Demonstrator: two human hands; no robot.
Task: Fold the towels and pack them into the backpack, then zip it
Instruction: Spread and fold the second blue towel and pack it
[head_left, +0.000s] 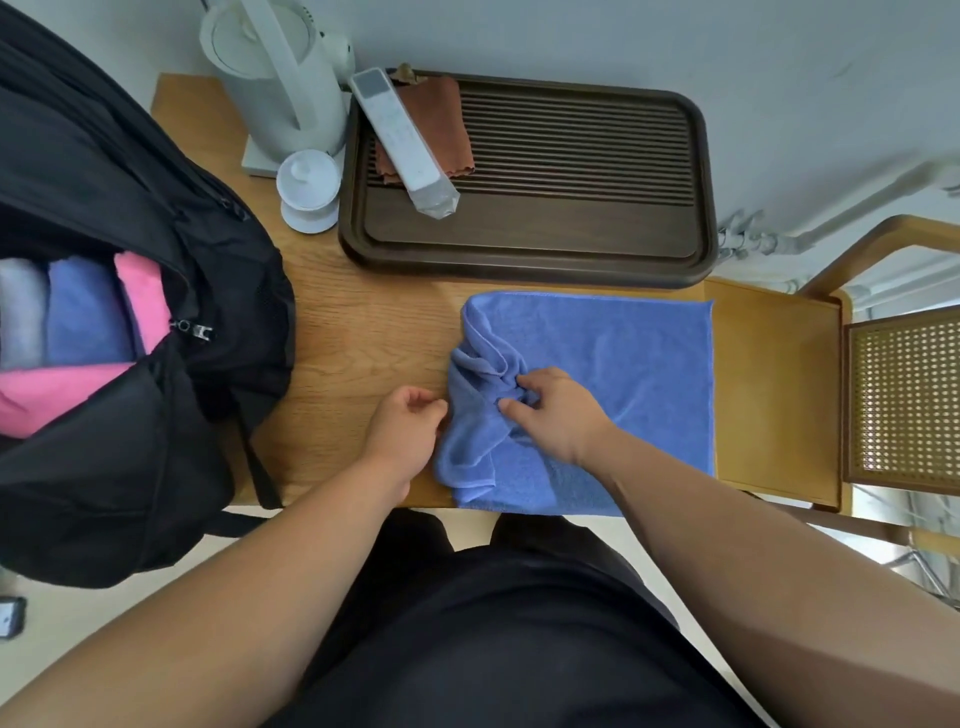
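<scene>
Our dark lap (519, 623) is filling the bottom of the view, with both forearms reaching over it to the tabletop (353, 338). We are judging the task well along but unfinished: the backpack (104, 467) at our left is gaping unzipped with grey, blue and pink folded towels (88, 317) packed inside, while one blue towel (623, 374) is lying there half spread, its left side bunched. Our right grip (550, 410) is pinching that bunched cloth; our left grip (410, 423) is curling loosely at the towel's left edge, and we cannot tell whether it is holding it.
</scene>
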